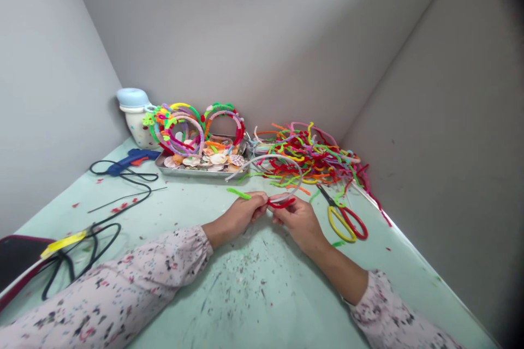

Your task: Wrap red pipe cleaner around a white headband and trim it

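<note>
Near the middle of the table, my left hand [249, 208] and my right hand [298, 220] meet with fingers pinched. Between them is a curved pale headband [298, 166], its arc rising above the hands and one end free at the left. A red pipe cleaner [282, 205] lies against the band at my fingertips, held by both hands. A green pipe cleaner [238, 193] sticks out to the left from my left hand. Exactly how the red piece goes round the band is hidden by the fingers.
Behind stand a metal tray [192, 172] of shells with decorated headbands [184, 131], a lidded white container [139, 126] and a pipe cleaner pile [311, 152]. Scissors [346, 221] lie right of my right hand. At left are a blue glue gun [129, 161] and black cable [96, 240].
</note>
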Demonstrator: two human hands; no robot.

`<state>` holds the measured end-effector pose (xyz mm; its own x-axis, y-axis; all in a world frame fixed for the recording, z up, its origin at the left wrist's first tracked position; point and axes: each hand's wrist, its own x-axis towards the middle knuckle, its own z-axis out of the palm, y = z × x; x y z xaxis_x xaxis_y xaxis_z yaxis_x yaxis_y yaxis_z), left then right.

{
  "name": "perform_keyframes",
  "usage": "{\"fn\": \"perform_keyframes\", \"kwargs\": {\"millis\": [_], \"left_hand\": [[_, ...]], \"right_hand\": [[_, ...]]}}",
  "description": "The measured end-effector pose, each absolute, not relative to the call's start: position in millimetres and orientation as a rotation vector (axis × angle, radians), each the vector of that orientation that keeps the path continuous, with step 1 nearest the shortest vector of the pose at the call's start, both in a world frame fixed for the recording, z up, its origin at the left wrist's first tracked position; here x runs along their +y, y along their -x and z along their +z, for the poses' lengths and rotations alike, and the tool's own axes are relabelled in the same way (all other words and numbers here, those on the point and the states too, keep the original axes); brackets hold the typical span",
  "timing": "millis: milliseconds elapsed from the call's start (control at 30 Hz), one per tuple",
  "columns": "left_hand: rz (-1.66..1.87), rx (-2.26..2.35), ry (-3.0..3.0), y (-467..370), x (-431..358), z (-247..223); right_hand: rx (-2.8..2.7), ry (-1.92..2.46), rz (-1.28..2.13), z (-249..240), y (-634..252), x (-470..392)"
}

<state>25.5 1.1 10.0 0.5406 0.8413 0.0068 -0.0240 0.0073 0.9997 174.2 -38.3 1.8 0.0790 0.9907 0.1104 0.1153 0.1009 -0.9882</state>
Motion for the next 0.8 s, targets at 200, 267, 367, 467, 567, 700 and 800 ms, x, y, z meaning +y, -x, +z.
{"fn": "perform_keyframes", "kwargs": {"millis": [200, 267, 367, 467, 567, 700, 800], "left_hand": [[0.784, 0.769, -1.448, -24.6, 0.2, 11.9], [0.771, 0.776, -1.456, -24.5, 0.1, 12.2], [0.766, 0.778, -1.466, -24.4, -0.2, 13.0], [0.776, 0.78, -1.491, -23.8, -0.6, 14.0], [0.787, 0.762, -1.521, -23.1, -0.6, 13.8], [0.786, 0.755, -1.521, -22.9, -0.4, 11.9], [0.773, 0.774, -1.516, -23.2, -0.7, 11.3]], "right_hand": [[-1.265, 1.225, 1.035, 0.6, -173.8, -37.4], [-1.263, 1.214, 1.042, 1.1, -173.6, -37.2], [-1.264, 1.204, 1.041, 2.8, -173.3, -37.6], [-1.258, 1.215, 1.042, 4.0, -173.1, -38.0], [-1.259, 1.213, 1.049, 3.5, -173.6, -38.0], [-1.274, 1.209, 1.04, 2.2, -174.6, -37.8], [-1.269, 1.211, 1.038, 2.4, -174.7, -38.1]]}}
